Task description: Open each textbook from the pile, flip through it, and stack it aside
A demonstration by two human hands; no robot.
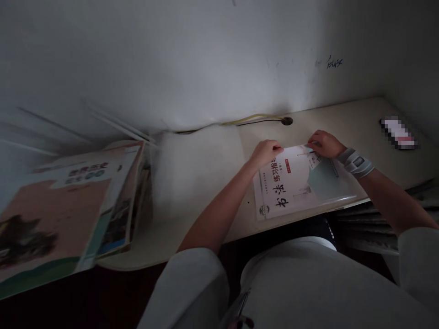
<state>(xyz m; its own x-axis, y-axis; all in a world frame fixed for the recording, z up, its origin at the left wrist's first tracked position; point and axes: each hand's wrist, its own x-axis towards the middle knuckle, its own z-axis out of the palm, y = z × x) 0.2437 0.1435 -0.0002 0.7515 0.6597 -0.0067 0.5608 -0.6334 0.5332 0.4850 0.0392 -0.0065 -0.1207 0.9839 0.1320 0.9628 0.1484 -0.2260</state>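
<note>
A calligraphy workbook [284, 187] with a white and pale green cover lies on the desk in front of me, turned sideways. Clear glossy plastic [343, 189], which looks like a book cover, shows around its right side. My left hand [267, 152] is closed, pinching the workbook's far edge near its left corner. Farther right along the same edge, my right hand [325, 144] pinches with thumb and fingers; a wristband is on that wrist. Whether the fingertips grip paper, plastic or both, I cannot tell.
A blurred stack of large books [68, 205] stands at the left of the desk [199, 183]. A yellow cable [255, 117] runs along the wall into a round hole. At the far right lies a phone [399, 132]. Stacked papers [370, 224] sit below the desk's right edge.
</note>
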